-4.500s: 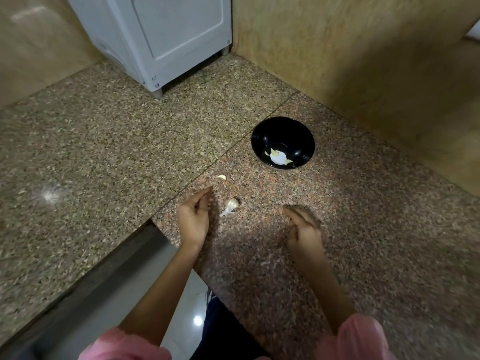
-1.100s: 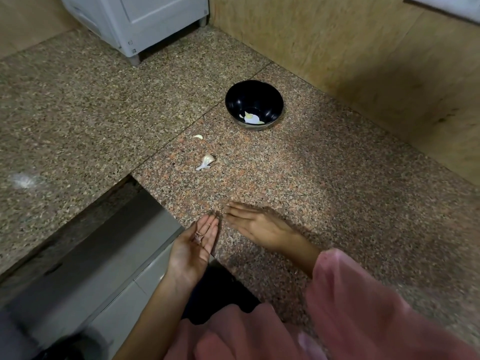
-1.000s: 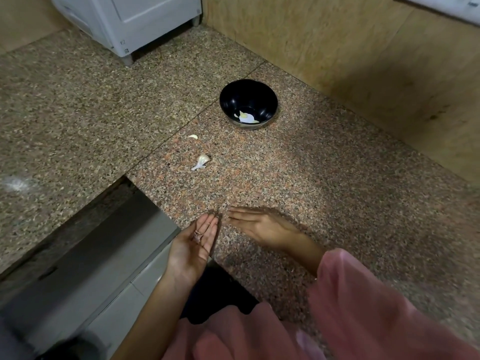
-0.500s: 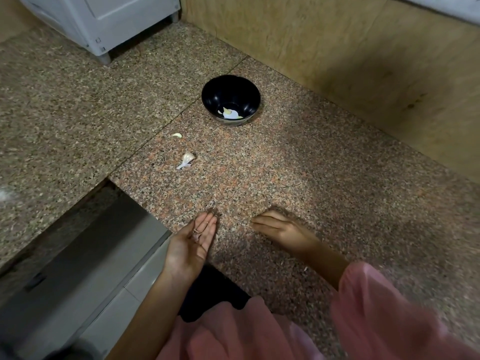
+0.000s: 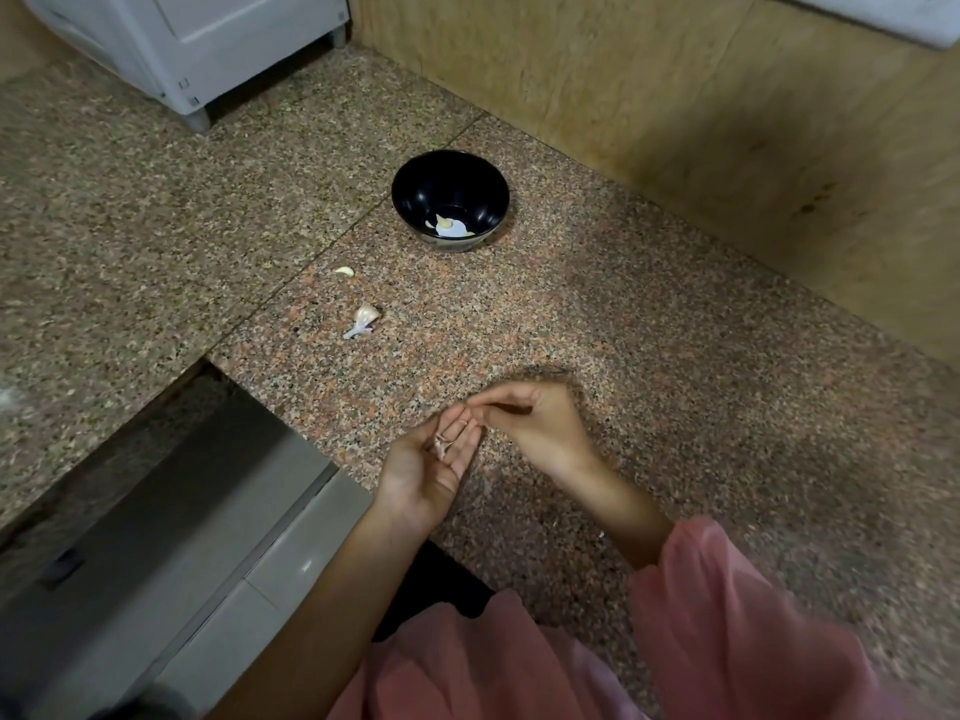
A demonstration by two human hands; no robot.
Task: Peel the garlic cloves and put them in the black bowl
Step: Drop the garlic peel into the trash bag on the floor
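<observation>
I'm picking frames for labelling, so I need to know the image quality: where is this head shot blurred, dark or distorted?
Head view: the pink sleeve at the bottom edge is smeared by motion blur; the right hand is slightly soft; the black bowl and the garlic clove on the counter are sharp. The countertop darkens toward the right and the corners. Wide-angle bending curves the wall edge.

No readable text or labels

My one view sits on the head, looking forward and down, close over the counter [image 5: 675,356]; hands at six o'clock; bowl [image 5: 450,200] at twelve, farther off.
</observation>
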